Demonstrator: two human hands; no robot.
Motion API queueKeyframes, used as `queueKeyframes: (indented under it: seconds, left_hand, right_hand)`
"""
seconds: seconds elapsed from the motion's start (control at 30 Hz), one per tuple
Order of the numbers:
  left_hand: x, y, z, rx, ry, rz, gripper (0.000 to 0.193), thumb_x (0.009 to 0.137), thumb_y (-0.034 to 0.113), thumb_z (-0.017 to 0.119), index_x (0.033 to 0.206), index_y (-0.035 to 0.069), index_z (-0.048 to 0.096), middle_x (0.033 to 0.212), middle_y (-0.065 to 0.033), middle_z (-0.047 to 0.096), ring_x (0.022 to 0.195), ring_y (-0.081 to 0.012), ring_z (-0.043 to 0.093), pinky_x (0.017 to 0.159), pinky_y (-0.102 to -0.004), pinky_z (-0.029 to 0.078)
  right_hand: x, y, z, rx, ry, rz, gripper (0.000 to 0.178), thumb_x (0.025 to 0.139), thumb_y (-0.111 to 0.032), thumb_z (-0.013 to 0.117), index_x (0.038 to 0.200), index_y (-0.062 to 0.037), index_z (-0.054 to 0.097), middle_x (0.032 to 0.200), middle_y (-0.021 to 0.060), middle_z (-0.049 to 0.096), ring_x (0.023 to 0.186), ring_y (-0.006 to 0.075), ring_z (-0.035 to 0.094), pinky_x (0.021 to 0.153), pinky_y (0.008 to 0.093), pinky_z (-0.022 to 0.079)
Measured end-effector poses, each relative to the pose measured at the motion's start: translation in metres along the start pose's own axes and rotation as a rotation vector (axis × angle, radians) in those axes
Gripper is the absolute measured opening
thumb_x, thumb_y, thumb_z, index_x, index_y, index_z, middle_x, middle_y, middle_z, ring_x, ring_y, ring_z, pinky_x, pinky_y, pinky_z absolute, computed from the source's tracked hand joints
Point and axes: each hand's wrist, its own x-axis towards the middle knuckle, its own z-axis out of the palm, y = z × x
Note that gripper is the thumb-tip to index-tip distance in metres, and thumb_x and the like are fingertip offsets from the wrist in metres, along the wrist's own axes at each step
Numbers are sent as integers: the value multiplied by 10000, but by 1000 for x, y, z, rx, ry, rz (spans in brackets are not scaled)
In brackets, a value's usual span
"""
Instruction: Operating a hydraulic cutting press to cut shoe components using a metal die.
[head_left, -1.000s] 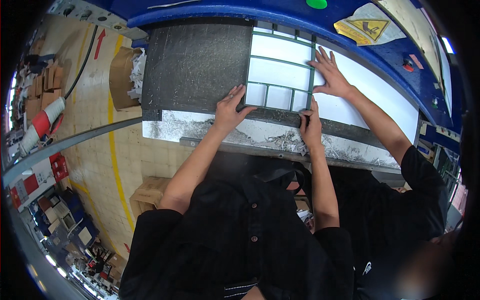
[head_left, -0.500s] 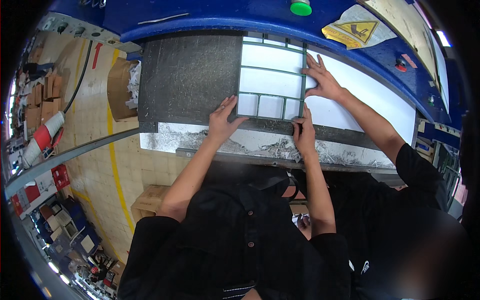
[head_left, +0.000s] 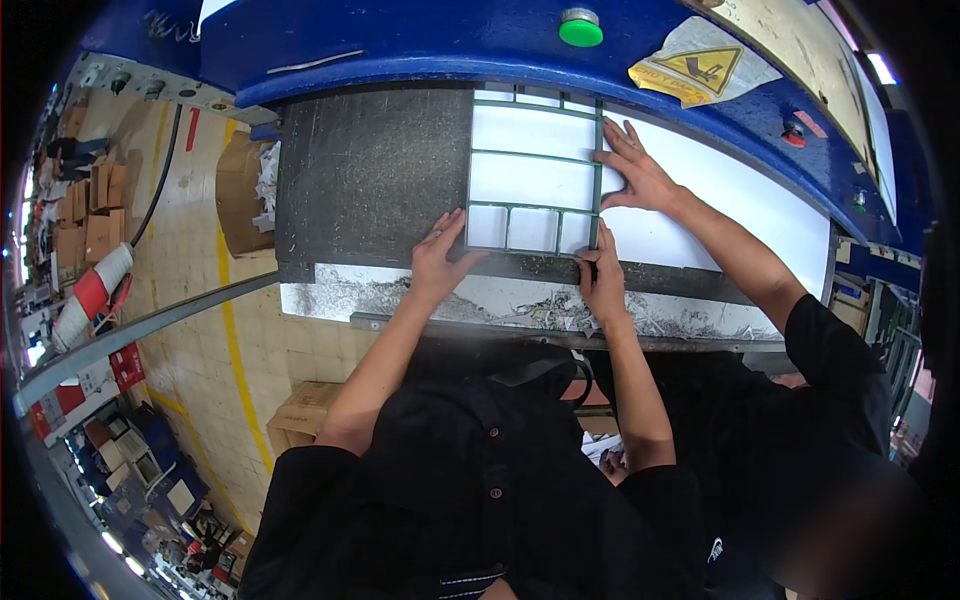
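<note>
A green grid frame [head_left: 535, 153] with white in its compartments lies flat on the dark machine bed [head_left: 375, 180]. My left hand [head_left: 438, 265] rests at its near left corner, fingers stretched along the left side and thumb spread toward the near edge. At the near right corner, my right hand [head_left: 603, 278] grips the frame, its index finger up the right side and the other fingers curled. A co-worker's hand [head_left: 640, 175] touches the frame's right side farther up. That hand lies over a large white sheet [head_left: 690, 225].
A blue machine beam [head_left: 430, 55] with a green button [head_left: 580, 30] runs across the far side. Scraps litter the pale ledge [head_left: 400, 292] nearest me. A carton of paper waste [head_left: 240, 190] stands left of the bed, and the co-worker's body is close on my right.
The view has tilted slightly, so the bed and frame appear a little lower. Both my hands and the co-worker's hand keep their places at the frame's edges.
</note>
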Motion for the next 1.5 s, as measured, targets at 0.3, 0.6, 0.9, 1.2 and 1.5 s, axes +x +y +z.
queueKeyframes:
  seconds: [0.3,0.6,0.9,1.2,1.5]
  left_hand:
    - [8,4,5,-7,12,21,692,691,165,901,1305,10,623,1277,-214,657,1217,-351,626,1095,-432,464]
    - [10,0,7,-8,-9,17,704,689,175,904,1310,5,619,1279,-217,655,1219,-365,621,1093,-434,466]
    - [4,-8,-8,13,49,28,685,672,195,922,1259,-30,647,1269,-223,661,1214,-376,626,1061,-439,486]
    - [13,-10,-6,5,24,17,712,666,192,922,1286,-7,634,1265,-205,668,1206,-377,630,1044,-431,504]
    - [21,-14,-2,-15,2,-42,657,687,201,902,1269,37,643,1277,-202,660,1227,-395,610,1022,-443,514]
  right_hand:
    - [6,8,-3,17,11,-16,181,854,61,668,957,-14,540,1526,286,397,1405,493,381,1130,508,364]
    - [6,4,-3,8,51,-7,133,852,64,656,912,-7,561,1512,291,414,1405,485,389,1154,523,336]
    - [13,-3,15,32,-1,47,146,885,68,631,961,-29,554,1527,283,407,1436,474,355,1133,453,362]
    - [7,7,17,16,26,44,160,864,94,627,938,-5,524,1537,318,359,1407,520,358,1147,502,342]
    - [22,8,13,19,7,58,195,851,80,645,954,-27,520,1537,292,378,1409,508,365,1149,529,340]
